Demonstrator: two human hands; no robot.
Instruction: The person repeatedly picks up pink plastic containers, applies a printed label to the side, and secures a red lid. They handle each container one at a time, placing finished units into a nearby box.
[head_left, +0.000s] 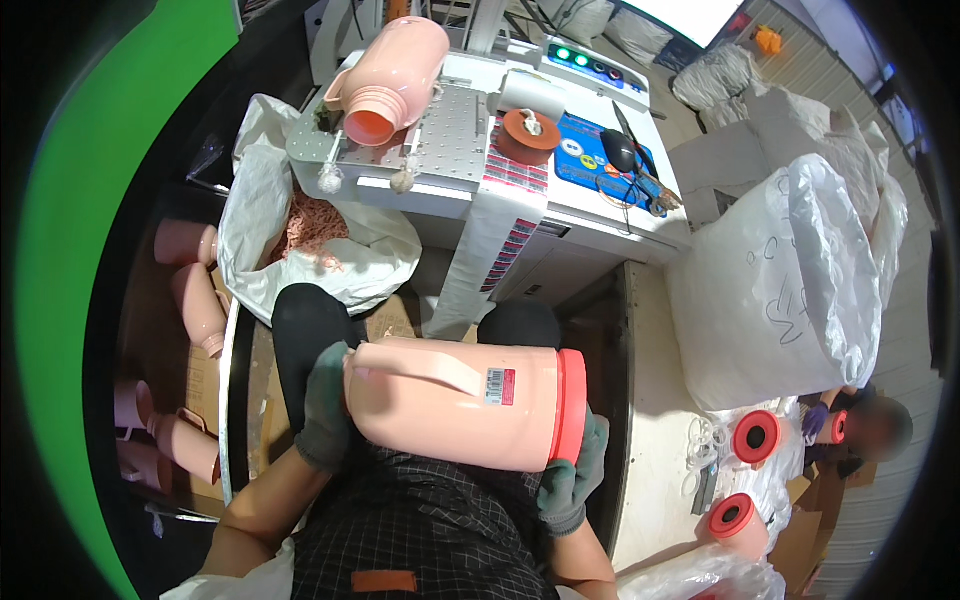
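Note:
A pink plastic flask casing (442, 427) with a handle, a red base ring and a barcode sticker lies sideways over my lap. My left hand (327, 409), in a green-grey glove, grips its neck end. At the red ring, my right hand (576, 469), gloved alike, holds the other end, its fingers partly hidden behind the casing. Another pink casing (409, 64) rests on a perforated metal plate of the white machine (465, 191), its open neck towards me. Beside it, a strip of printed stickers (506, 225) hangs over the machine's front edge, with a reddish-brown round block (529, 137) on top.
A white sack (390, 266) with pink shavings stands front left of the machine. Several pink casings (199, 307) lie at the left. On the right are a large white sack (750, 300), red-ringed casings (756, 439) and a co-worker's gloved hand (814, 420). A black mouse (619, 150) sits on the machine.

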